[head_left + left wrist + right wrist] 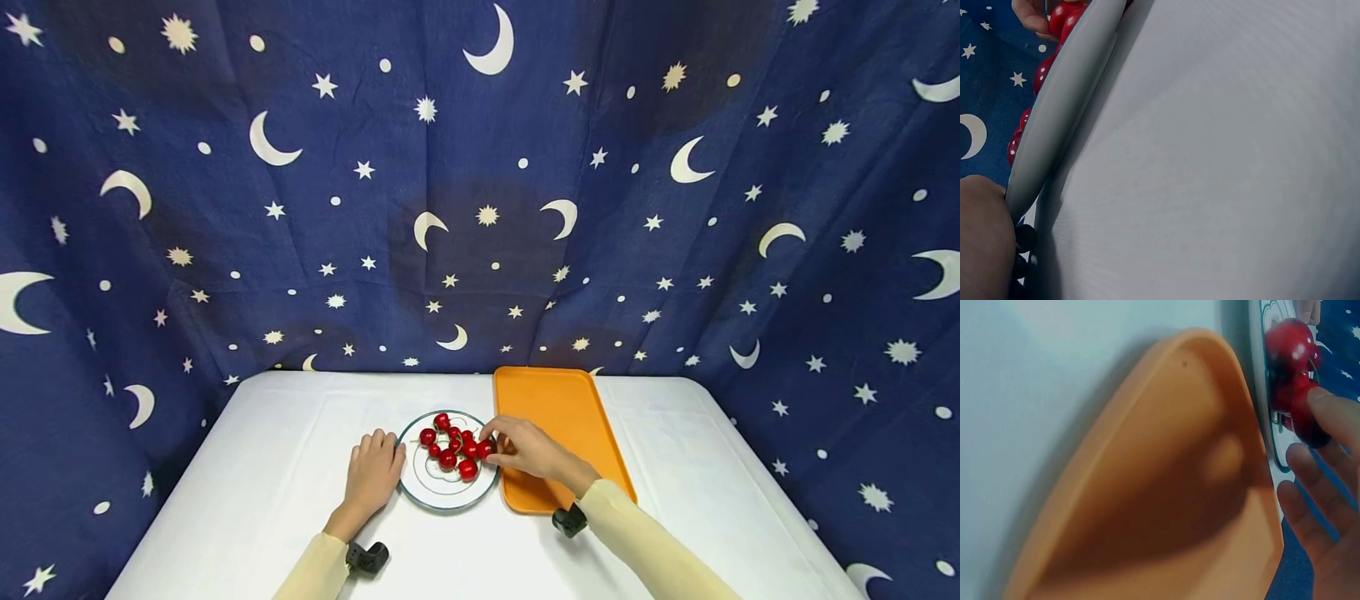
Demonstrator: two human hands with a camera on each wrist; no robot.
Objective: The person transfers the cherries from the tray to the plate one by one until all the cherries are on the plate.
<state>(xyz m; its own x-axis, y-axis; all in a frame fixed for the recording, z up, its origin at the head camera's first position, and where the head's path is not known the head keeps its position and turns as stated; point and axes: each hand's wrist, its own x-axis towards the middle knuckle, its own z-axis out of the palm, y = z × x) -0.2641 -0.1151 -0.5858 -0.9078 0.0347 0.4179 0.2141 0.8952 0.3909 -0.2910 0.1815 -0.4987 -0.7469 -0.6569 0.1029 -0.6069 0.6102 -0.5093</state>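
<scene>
A white plate (442, 497) with a dark green rim bears several shiny red cherries (447, 459), some with green stems. My left hand (372, 471) rests at the plate's left rim, its thumb at the edge and its fingers pointing away from me. At the plate's right side my right hand (531, 450) pinches a dark red cherry (1307, 419) between thumb and fingers; the other fingers are loosely bent. That cherry overlaps its neighbours in the right wrist view. In the left wrist view, the plate's pale underside (1063, 106) hides most of the cherries.
An orange tray (558, 400) with a raised rim lies right of the plate, partly under my right forearm. Both stand on a white-covered table (300, 433). A dark blue curtain (480, 167) with moons and stars hangs behind and at the sides.
</scene>
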